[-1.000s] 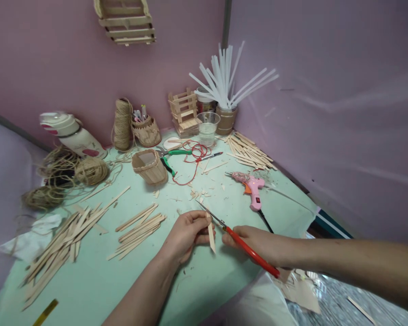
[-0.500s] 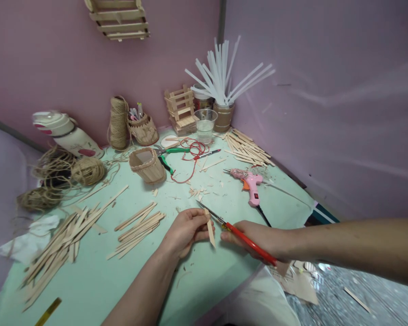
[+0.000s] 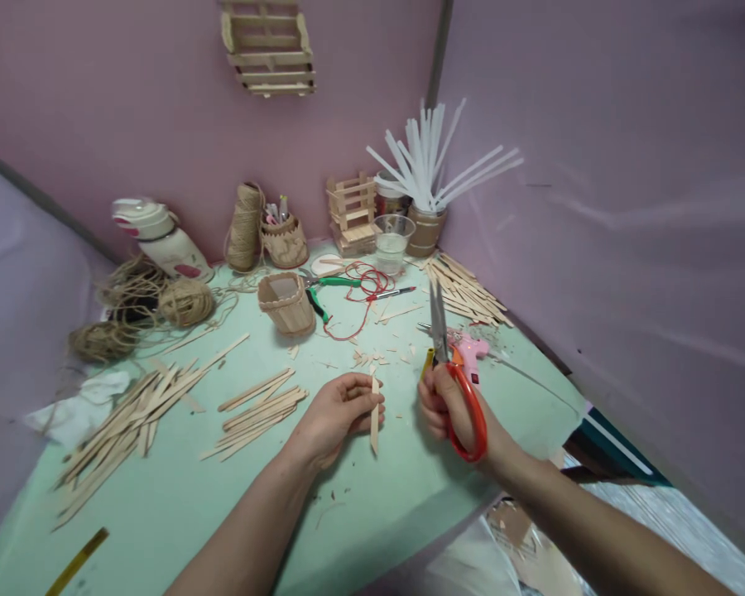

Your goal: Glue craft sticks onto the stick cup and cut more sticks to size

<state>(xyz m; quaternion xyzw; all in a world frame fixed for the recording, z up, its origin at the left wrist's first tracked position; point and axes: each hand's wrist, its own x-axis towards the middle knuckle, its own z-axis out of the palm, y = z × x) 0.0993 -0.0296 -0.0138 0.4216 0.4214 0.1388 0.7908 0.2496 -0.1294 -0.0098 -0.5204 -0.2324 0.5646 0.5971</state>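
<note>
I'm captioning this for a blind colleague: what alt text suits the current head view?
A person's left hand holds a wooden stick at a pale green table, while the right hand holds red-handled scissors clear of the stick. Around them are loose wooden sticks, a pink glue gun, a small stick-sided pot and balls of twine.

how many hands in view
2: left hand at centre, pinching a wooden stick; right hand gripping red-handled scissors in front of the pink glue gun. No others show.

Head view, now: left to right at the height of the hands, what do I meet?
Crumpled white sheet, pile of wooden sticks, smaller stick group, left hand holding single stick, right hand holding scissors.
</note>
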